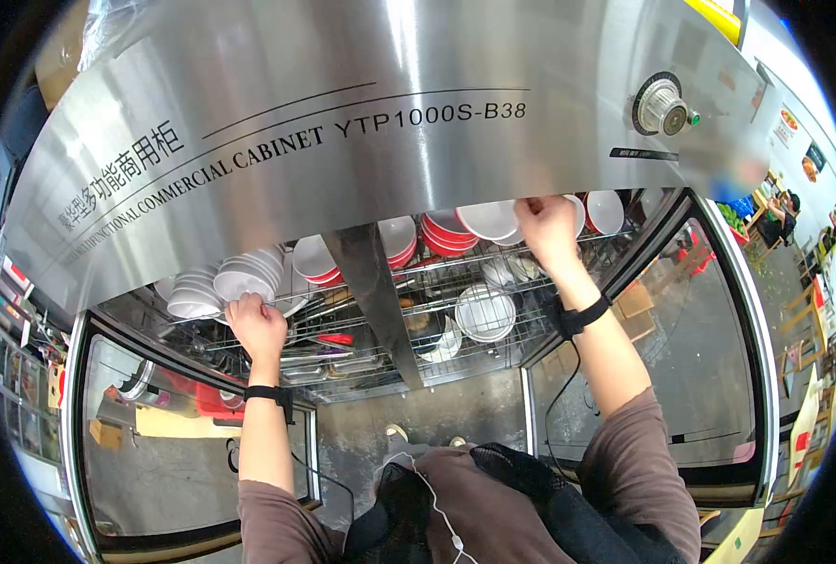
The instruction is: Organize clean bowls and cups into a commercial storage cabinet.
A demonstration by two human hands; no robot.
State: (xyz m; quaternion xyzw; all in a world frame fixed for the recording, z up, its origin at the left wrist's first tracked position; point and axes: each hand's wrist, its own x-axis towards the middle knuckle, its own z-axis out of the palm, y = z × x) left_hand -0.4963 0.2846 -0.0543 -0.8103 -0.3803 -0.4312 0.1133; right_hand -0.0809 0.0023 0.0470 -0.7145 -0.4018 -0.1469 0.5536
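Inside the open steel cabinet, my left hand [258, 326] is closed at the lower edge of a tilted stack of white bowls [249, 274]. Its fingertips are partly hidden against the bowls. My right hand [547, 228] reaches to the upper shelf and pinches the rim of a white bowl with a red outside [488, 222]. Just left of it stand nested red-and-white bowls [447, 240], and another such bowl [605, 212] leans to its right. A second stack of white bowls [195, 292] sits left of my left hand.
The cabinet's steel front panel [277, 103] overhangs the shelf, with a dial [661, 108] at right. A dark upright post [373, 301] divides the opening. Glass doors stand open at left [188, 451] and right [681, 348]. White plates [486, 313] lie on the lower wire rack.
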